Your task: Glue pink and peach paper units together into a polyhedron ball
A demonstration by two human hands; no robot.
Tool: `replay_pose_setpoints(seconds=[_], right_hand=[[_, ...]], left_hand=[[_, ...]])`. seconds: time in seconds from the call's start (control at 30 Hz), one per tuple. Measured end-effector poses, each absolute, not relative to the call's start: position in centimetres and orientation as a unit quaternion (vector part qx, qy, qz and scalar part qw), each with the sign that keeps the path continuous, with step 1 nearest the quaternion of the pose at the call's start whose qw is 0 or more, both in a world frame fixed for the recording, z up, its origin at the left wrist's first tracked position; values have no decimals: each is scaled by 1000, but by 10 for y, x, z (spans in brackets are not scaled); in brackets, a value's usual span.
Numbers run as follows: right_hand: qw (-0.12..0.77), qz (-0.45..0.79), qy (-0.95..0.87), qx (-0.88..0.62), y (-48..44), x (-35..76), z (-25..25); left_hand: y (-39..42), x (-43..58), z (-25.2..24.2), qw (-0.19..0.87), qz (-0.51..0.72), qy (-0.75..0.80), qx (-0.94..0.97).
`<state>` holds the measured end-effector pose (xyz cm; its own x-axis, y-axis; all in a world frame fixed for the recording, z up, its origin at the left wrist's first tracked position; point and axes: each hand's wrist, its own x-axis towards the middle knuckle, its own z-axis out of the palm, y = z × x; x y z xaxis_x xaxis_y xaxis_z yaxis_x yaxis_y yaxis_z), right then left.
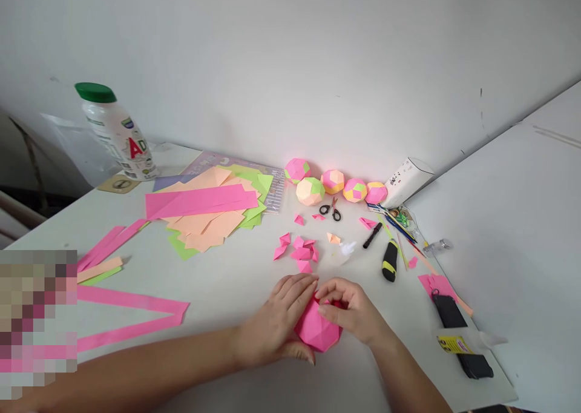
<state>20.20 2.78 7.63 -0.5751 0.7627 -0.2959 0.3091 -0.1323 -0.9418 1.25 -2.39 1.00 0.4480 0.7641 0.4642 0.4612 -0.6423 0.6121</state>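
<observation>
A pink folded-paper ball with flat facets rests at the table's near middle, a small dark gap showing at its top. My left hand wraps around its left side, thumb low and fingers over the upper edge. From the right, my right hand pinches at the top opening with thumb and index finger; whatever lies between those fingertips is hidden. Just beyond the ball is a cluster of small pink folded paper pieces, with another folded pink piece to its left and a peach one to its right.
Finished paper balls line the wall beside small scissors. Paper sheets are piled at the left near a white bottle. On the right lie a cutter, a black marker, a glue bottle and a black case.
</observation>
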Motion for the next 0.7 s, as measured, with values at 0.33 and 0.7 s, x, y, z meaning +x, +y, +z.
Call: replay_pose_setpoints(seconds=[0.33,0.7], right_hand=[[403,445,-728,-332,24,196,61],[292,476,-748,-359,25,193,63]], left_hand=[[-8,9,16,687,455,267,500],[-5,4,13,691,494,237,471]])
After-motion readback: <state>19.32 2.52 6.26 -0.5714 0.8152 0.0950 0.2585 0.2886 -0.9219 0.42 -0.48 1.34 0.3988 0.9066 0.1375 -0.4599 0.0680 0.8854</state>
